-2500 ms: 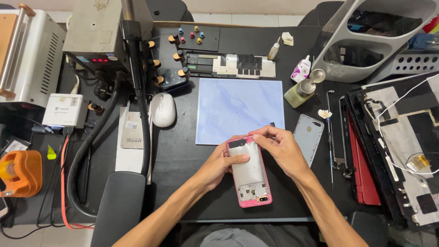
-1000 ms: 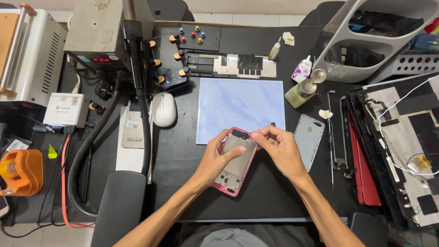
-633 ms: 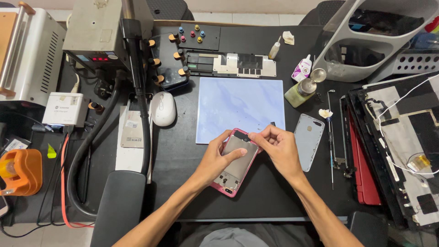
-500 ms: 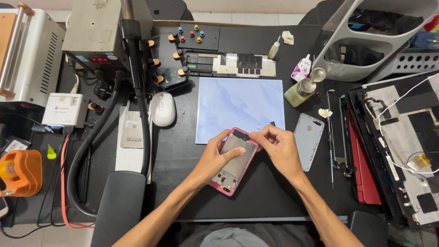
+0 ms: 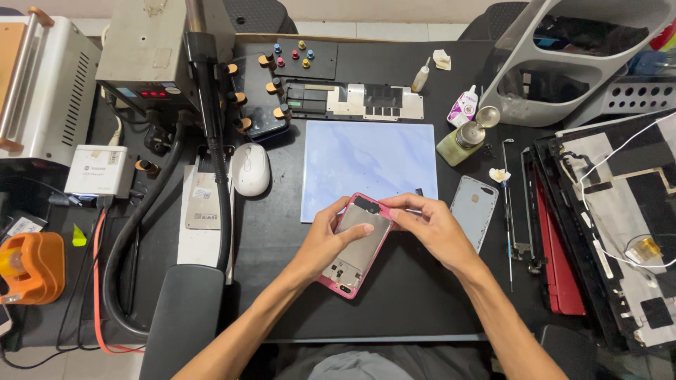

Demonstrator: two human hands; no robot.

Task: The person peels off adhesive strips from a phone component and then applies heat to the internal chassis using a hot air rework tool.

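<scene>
Centrally, the left hand [image 5: 325, 243] is wrapped round the left edge of a pink phone frame [image 5: 354, 246], thumb laid across its grey inner plate. The right hand [image 5: 431, 229] pinches the frame's far right corner. Frame held tilted over the black mat [image 5: 394, 295], just near of the blue work pad [image 5: 366, 165]. Judged light, stiff, thin-walled; best gripped by the rims, not the plate. A grey back cover [image 5: 474, 222] lies right.
</scene>
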